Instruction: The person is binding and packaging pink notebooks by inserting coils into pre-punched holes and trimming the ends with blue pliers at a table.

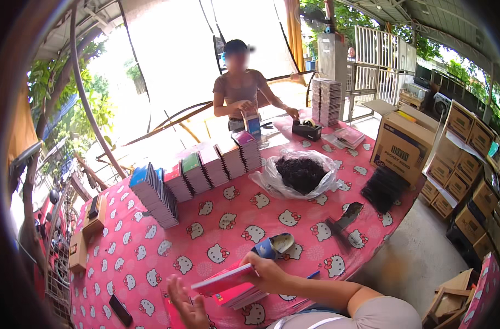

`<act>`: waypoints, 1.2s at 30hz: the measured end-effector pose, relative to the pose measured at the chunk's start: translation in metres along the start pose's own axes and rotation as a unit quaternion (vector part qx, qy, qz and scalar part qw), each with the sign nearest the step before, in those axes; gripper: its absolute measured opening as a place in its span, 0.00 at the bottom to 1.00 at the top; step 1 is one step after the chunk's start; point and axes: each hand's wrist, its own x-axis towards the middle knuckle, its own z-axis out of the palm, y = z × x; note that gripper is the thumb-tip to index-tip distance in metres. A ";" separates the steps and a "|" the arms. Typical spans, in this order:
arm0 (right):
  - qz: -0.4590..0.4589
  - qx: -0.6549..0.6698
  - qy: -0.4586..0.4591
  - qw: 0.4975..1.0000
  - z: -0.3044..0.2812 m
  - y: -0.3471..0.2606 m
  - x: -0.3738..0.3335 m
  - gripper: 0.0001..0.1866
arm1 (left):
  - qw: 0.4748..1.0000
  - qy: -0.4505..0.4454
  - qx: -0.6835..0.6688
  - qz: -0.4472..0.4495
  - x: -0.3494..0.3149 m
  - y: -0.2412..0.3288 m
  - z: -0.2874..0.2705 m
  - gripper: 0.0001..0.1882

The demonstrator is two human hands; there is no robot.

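Observation:
My right hand (269,274) grips the right end of a thin pink-covered notebook (223,279), held tilted just above the table. My left hand (188,305) is open beside its left end, fingers spread, apparently holding nothing. Beneath the notebook lies a small pile of pink-covered paper (244,296), partly hidden by it. Just beyond my right hand sits a blue, slipper-shaped object (266,248) with a pale inside; I cannot make out its kind.
Stacks of spiral notebooks (187,178) line the pink patterned table's far side. A plastic bag of black coils (302,174), loose black coils (382,189) and a carton (402,143) stand right. A phone (120,310) lies near left. Opposite, a person (240,90) touches a tape dispenser (307,130).

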 end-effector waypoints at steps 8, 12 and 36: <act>-0.018 0.000 -0.040 0.999 0.026 0.029 -0.009 0.16 | 0.888 -0.129 0.418 0.140 -0.010 0.025 0.031 0.27; -0.083 -0.177 -0.015 0.981 -0.027 0.035 -0.003 0.23 | 0.916 -0.149 0.348 0.132 -0.001 0.002 0.031 0.08; 0.171 -0.449 0.228 0.847 -0.213 0.137 -0.073 0.11 | 0.917 -0.099 0.348 0.169 0.003 0.001 0.051 0.09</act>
